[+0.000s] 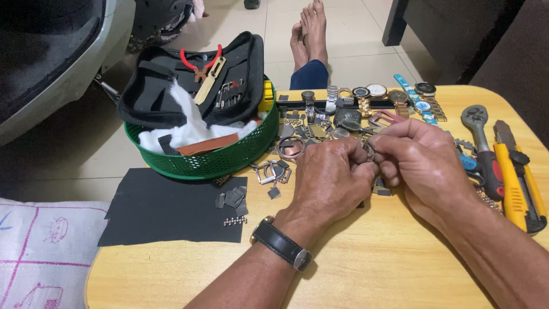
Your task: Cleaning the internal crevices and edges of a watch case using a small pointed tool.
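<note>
My left hand (331, 180) and my right hand (414, 157) meet over the middle of the wooden table (366, 269). Both pinch one small round metal watch part (369, 151) between their fingertips; most of it is hidden by the fingers. A black-strapped wristwatch (281, 243) sits on my left wrist. Loose watch cases, rings and metal links (297, 143) lie just behind the hands.
A green round basket (217, 160) holds a black tool pouch, red pliers and white wadding. A black sheet (166, 209) with small grey pieces lies at left. A row of wristwatches (372, 94) lines the far edge. A ratchet, screwdriver and yellow utility knife (514, 183) lie at right. Bare feet (309, 34) rest beyond the table.
</note>
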